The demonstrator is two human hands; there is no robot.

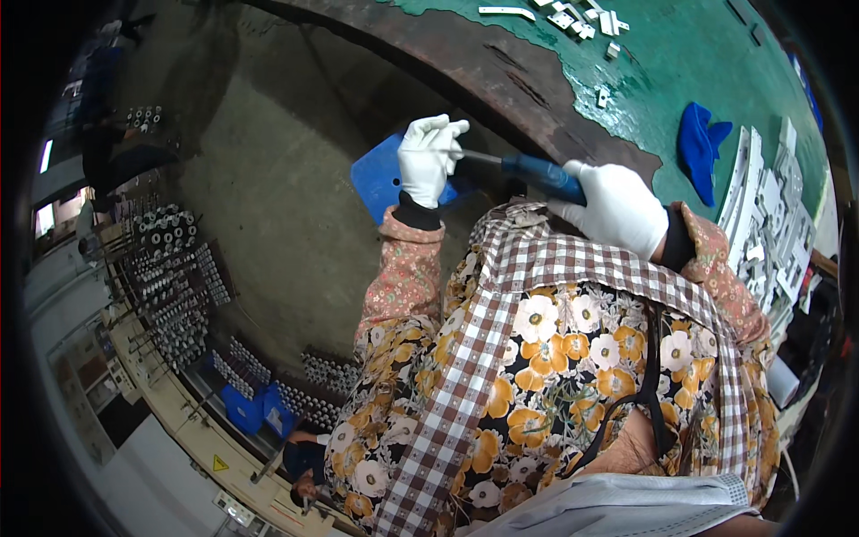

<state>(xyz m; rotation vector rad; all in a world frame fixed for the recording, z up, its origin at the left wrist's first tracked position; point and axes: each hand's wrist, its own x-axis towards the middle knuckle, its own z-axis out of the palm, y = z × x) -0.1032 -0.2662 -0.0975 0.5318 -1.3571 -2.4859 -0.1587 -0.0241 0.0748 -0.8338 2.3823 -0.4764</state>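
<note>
Two hands: both in white fabric gloves with black cuffs; clock directions run from the middle of the view, twelve at the top.
Right hand: between two and three o'clock; fingers wrapped around the grip of the tool.
Blue-handled hand tool with thin metal shaft: between one and two o'clock, in front of the bench edge; shaft points towards nine o'clock, its end at the left hand.
Left hand: twelve o'clock; fingers curled narrow at the shaft; whether they pinch it or a small part, cannot tell.
Blue flat panel with a dark hole: eleven o'clock, lower down behind the left hand.
Green-topped bench with worn brown edge: twelve to three o'clock.
Small silver metal brackets: one o'clock, scattered on the bench.
Crumpled blue cloth: two o'clock, on the bench.
Long silver metal strips: nearly three o'clock, piled beside the cloth.
Slip hazard: judged likeliest at the left fingers; a skewed push could drive the shaft into the glove.
Drop hazard: the hands work off the bench, so a loosened hold could let tool or any hidden part fall.
</note>
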